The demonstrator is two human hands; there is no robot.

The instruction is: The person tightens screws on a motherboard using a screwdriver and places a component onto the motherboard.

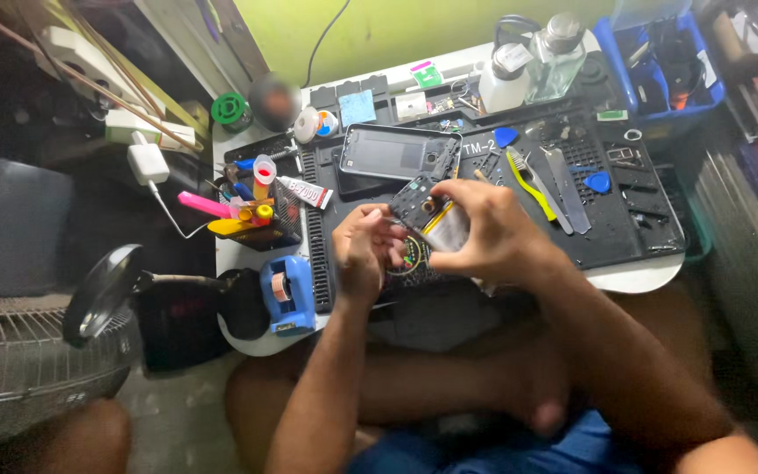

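Note:
Both my hands hold an opened phone body (pixel 425 213) over the black repair mat (pixel 625 219). My right hand (pixel 493 233) grips it from the right, fingers wrapped over its silvery battery part. My left hand (pixel 363 250) pinches its lower left edge with curled fingers. The phone's inner frame faces up, with small parts and a brass-coloured ring showing. A grey phone back cover (pixel 394 152) lies on the mat just beyond my hands.
A blue tape dispenser (pixel 289 292) sits at the table's left front. A holder with glue tube and markers (pixel 261 206) stands left. Tweezers, a yellow pry tool (pixel 530 186) and blue picks lie right. Bottles (pixel 554 57) and a blue bin (pixel 660 66) stand behind.

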